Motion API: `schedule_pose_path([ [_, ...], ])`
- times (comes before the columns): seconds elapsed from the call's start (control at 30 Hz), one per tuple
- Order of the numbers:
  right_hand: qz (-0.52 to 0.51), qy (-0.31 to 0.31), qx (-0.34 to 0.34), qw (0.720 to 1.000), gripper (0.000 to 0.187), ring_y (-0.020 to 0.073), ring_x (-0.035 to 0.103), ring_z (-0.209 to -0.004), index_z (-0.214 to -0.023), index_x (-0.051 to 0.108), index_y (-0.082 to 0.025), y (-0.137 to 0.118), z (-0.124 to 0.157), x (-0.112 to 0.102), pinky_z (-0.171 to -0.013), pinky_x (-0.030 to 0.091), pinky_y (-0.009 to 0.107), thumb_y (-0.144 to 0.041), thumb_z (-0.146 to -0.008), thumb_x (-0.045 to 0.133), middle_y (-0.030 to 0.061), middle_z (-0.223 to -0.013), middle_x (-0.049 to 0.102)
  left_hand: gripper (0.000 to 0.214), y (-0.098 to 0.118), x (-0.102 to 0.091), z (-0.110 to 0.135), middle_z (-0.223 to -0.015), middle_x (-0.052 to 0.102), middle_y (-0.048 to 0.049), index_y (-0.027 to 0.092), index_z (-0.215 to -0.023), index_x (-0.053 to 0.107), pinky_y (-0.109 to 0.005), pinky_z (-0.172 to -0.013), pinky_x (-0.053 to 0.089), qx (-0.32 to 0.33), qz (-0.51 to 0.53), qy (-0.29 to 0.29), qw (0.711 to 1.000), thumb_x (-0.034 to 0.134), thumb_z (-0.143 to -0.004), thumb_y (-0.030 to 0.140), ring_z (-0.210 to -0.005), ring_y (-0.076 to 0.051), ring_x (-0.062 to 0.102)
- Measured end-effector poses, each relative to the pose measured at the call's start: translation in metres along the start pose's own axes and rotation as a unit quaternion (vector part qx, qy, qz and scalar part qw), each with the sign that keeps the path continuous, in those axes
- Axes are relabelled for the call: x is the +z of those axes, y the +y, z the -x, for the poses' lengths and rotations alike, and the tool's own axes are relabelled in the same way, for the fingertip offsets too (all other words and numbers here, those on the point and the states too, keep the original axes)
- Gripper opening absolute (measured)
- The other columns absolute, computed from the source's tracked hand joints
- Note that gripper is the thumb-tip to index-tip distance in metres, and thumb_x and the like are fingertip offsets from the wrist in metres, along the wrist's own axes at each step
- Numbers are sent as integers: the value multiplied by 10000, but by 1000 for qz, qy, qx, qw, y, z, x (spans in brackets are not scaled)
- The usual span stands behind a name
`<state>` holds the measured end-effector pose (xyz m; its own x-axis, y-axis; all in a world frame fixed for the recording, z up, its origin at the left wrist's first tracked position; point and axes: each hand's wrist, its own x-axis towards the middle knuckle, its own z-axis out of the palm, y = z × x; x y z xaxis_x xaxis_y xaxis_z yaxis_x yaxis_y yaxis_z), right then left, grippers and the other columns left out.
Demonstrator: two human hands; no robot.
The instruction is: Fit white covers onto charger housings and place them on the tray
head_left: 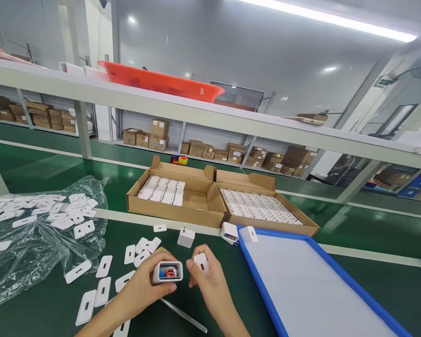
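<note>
My left hand (145, 283) is closed round a white charger housing (167, 272), its open end toward me with red and blue parts showing inside. My right hand (208, 281) pinches a small white cover plate (201, 262) with a slot, held just right of the housing. The two parts are close but apart. Both hands hover over the green table (231, 290) near its front edge. A thin metal rod (182, 316) lies on the table beneath my hands.
Several loose white cover plates (103, 267) lie left of my hands, more on a clear plastic bag (38, 224). Two white chargers (185, 237) stand ahead. Two cardboard boxes (192, 196) of parts sit beyond. A blue-framed white tray (266, 295) lies right.
</note>
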<state>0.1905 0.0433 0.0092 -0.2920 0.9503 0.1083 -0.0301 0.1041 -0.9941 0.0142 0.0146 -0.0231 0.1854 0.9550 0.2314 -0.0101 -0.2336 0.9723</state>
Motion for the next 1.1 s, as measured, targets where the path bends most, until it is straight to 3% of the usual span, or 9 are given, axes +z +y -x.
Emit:
schedule_pose_path([
  [0.07,130,-45,-80,987,138,92,464,-490,-964,573,-210,-1,8,2,-476,396,197,-319,-882,550,-42,-663,524,242,6,-2,0,-988,578,-30,206,-954,652,-243,-770,485,0,9,-19,1000,669,-713,203,-902,-171,602],
  [0.13,266,-87,-182,943,152,114,534,-544,-1035,593,-242,-6,15,4,-515,409,213,-259,-922,492,-17,-724,594,283,11,-3,1,-1108,604,-44,227,-994,661,-269,-846,486,-3,3,-32,999,643,-720,158,-1015,-197,603],
  [0.23,398,-96,-281,868,124,154,615,-610,-1021,590,-240,-10,21,6,-543,431,242,-313,-932,545,11,-789,661,361,13,-4,2,-1141,642,-28,251,-1018,656,-291,-930,456,-11,-59,-40,997,586,-702,92,-1080,-203,596],
  [0.37,499,-66,-324,801,196,181,621,-587,-997,545,-201,-3,24,9,-525,437,282,-354,-988,422,41,-785,671,440,6,-3,5,-1069,664,9,272,-1039,614,-269,-888,462,-28,-168,-57,984,480,-683,52,-1006,-179,617],
  [0.5,533,-59,-333,776,185,188,609,-570,-944,508,-185,6,25,12,-491,400,290,-272,-1001,355,47,-753,657,455,0,-4,9,-1120,637,13,291,-1092,560,-247,-867,474,-32,-221,-67,972,441,-714,69,-1045,-177,607],
  [0.83,463,-26,-338,819,98,184,630,-592,-993,487,-197,19,30,19,-538,433,266,-232,-966,399,49,-758,669,353,6,-6,12,-1074,652,15,303,-1069,552,-238,-809,496,-52,-225,-61,971,467,-768,139,-1002,-193,625],
  [0.97,382,16,-261,887,239,177,603,-699,-1118,435,-224,2,34,11,-623,484,268,-290,-899,505,41,-886,618,229,9,2,10,-1013,626,1,284,-1061,537,-254,-796,468,-53,-170,-50,983,500,-837,252,-901,-186,607],
  [1.1,272,-6,-169,947,157,155,560,-800,-1050,473,-227,-12,35,3,-691,488,252,-229,-953,350,45,-966,531,239,10,4,10,-994,593,13,278,-1026,545,-235,-777,451,-86,-102,-38,990,555,-790,246,-902,-178,583],
])
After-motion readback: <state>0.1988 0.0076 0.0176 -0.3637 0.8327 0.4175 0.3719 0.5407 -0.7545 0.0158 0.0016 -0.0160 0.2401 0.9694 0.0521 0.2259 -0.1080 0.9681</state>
